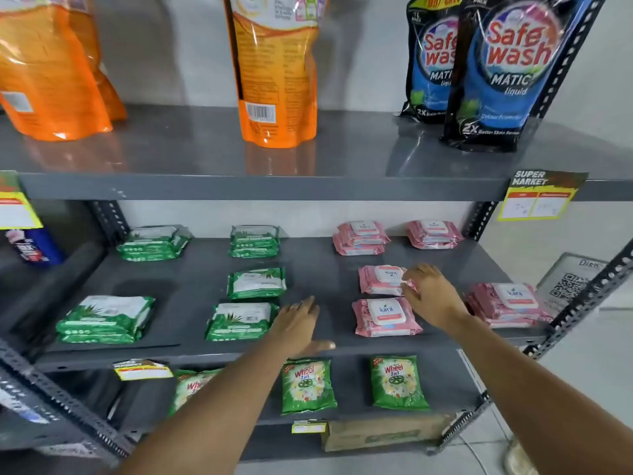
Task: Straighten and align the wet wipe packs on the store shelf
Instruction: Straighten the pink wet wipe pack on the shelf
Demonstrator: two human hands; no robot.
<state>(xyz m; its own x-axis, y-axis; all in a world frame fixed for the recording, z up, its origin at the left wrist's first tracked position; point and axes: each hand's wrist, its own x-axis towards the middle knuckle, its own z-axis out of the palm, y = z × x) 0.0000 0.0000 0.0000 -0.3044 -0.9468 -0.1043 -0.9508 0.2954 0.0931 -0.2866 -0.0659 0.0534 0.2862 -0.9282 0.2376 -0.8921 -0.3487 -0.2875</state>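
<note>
Green and pink wet wipe packs lie flat on the grey middle shelf. Green packs fill the left half: a stack at front left, one pack at front centre, another behind it. Pink packs fill the right half: a front pack, a middle pack behind it, a stack at far right. My right hand rests on the right edge of the middle pink pack, fingers spread. My left hand hovers open over bare shelf between the green and pink front packs.
More green stacks and pink stacks line the back of the shelf. Orange pouches and blue detergent pouches stand on the shelf above. Green detergent sachets lie on the shelf below. Slotted uprights frame the sides.
</note>
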